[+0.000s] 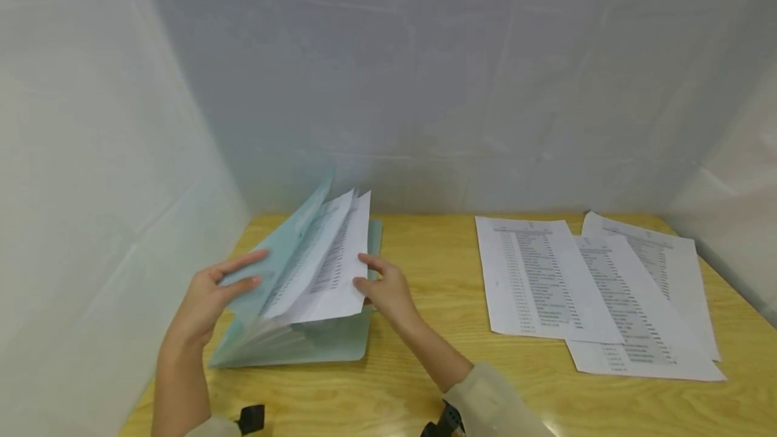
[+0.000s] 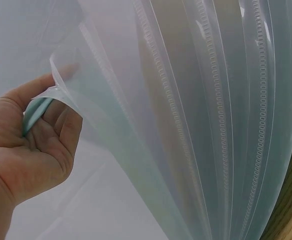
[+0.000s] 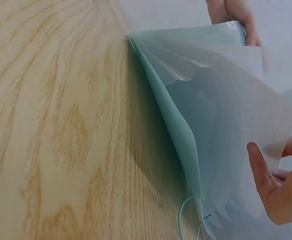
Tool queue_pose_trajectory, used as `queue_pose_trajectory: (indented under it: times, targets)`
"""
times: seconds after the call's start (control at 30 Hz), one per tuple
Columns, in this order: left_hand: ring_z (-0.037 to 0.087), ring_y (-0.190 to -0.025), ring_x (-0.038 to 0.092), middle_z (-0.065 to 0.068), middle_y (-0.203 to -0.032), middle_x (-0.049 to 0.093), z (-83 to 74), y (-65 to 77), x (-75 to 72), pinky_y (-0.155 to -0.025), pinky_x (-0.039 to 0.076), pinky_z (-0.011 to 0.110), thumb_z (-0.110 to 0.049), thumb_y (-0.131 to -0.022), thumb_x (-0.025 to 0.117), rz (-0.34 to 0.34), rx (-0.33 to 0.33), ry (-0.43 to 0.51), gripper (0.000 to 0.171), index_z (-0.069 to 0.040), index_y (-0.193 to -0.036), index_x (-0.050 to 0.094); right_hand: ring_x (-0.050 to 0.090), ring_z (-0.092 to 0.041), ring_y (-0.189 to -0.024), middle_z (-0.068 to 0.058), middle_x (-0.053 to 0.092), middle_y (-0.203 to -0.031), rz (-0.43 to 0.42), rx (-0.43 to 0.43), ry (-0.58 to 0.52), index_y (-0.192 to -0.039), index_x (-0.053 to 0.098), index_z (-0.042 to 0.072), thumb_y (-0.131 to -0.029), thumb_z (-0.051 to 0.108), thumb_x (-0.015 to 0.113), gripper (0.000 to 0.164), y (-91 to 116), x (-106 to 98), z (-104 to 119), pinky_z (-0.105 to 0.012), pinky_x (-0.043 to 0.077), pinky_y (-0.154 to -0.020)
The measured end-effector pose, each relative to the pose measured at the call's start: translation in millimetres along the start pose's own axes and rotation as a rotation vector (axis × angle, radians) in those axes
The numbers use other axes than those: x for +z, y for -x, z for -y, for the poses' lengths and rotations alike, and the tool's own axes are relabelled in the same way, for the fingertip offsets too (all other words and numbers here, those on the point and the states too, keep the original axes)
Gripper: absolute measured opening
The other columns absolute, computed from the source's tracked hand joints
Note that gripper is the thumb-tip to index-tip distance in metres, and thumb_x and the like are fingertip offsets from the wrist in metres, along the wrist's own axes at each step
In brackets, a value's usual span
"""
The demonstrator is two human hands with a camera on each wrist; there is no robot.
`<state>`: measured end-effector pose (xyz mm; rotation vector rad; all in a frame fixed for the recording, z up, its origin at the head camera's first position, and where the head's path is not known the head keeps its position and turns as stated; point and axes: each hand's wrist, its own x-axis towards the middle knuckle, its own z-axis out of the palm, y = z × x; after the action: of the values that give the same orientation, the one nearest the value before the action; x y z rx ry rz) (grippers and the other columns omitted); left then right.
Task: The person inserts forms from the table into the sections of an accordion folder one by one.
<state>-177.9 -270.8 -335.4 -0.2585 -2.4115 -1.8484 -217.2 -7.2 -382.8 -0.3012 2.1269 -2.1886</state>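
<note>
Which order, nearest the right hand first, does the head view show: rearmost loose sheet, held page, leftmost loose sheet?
1. Held page, pinched by the right hand.
2. Leftmost loose sheet, on the hand's right.
3. Rearmost loose sheet, farther right.

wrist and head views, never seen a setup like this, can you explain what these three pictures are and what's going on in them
There is no robot here: these are a person's two bare hands, filmed by three cameras at one moment. The head picture comes from a camera worn on the head, looking forward and down. The other two come from cameras on the left and right wrists, close to the work.

On the wooden table lie an open folder with clear pockets and, to its right, three overlapping printed sheets. The left hand grips the folder's raised cover; the right hand pinches the edge of a printed page at the folder.
</note>
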Motion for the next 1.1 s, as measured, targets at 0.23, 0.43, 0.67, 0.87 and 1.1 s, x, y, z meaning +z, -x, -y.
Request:
queue_pose_trajectory:
  times: [0.23, 0.43, 0.67, 0.87, 1.1]
  targets:
    - [0.034, -0.133, 0.016, 0.014, -0.14, 0.038, -1.1, -1.1, 0.2, -0.103, 0.009, 0.056, -0.016, -0.086, 0.067, 0.005, -0.001, 0.004, 0.045, -0.002, -0.127, 0.055, 0.063, -0.021, -0.061, -0.019, 0.049, -0.128, 0.06, -0.035, 0.023, -0.128, 0.052, -0.001, -0.087, 0.006, 0.062, 0.043, -3, 3, -3, -0.036, 0.053, -0.06]
    - [0.034, -0.133, 0.016, 0.016, -0.14, 0.037, -2.4, -0.7, 0.2, -0.103, 0.009, 0.056, -0.016, -0.086, 0.067, 0.004, -0.004, -0.005, 0.046, -0.002, -0.127, 0.055, 0.063, -0.021, -0.064, -0.016, 0.049, -0.128, 0.123, -0.037, 0.077, -0.129, 0.053, 0.002, -0.088, 0.012, 0.063, 0.043, -2, 4, -6, -0.034, 0.053, -0.061]
    - [0.033, -0.133, 0.018, 0.014, -0.139, 0.04, -3.3, -0.1, 0.8, -0.103, 0.01, 0.055, -0.016, -0.085, 0.067, 0.004, -0.002, -0.004, 0.046, 0.0, -0.126, 0.055, 0.065, -0.023, -0.062, -0.013, 0.049, -0.13, 0.18, -0.007, 0.11, -0.129, 0.053, 0.005, -0.086, 0.015, 0.066, 0.046, -6, 8, -6, -0.031, 0.053, -0.059]
    - [0.033, -0.133, 0.017, 0.017, -0.14, 0.036, -4.4, 0.7, 1.0, -0.103, 0.01, 0.055, -0.017, -0.086, 0.067, 0.008, -0.014, -0.003, 0.046, 0.0, -0.127, 0.054, 0.065, -0.021, -0.06, -0.016, 0.05, -0.129, 0.216, 0.016, 0.156, -0.13, 0.054, 0.01, -0.085, 0.02, 0.067, 0.048, -9, 12, -8, -0.03, 0.053, -0.059]
    - [0.033, -0.133, 0.015, 0.019, -0.142, 0.032, -5.3, -0.2, 0.6, -0.102, 0.01, 0.057, -0.018, -0.086, 0.067, 0.022, -0.015, -0.007, 0.047, -0.001, -0.128, 0.053, 0.064, -0.019, -0.059, -0.015, 0.048, -0.131, 0.239, 0.015, 0.18, -0.13, 0.053, 0.012, -0.084, 0.021, 0.068, 0.049, -13, 18, -10, -0.029, 0.053, -0.059]
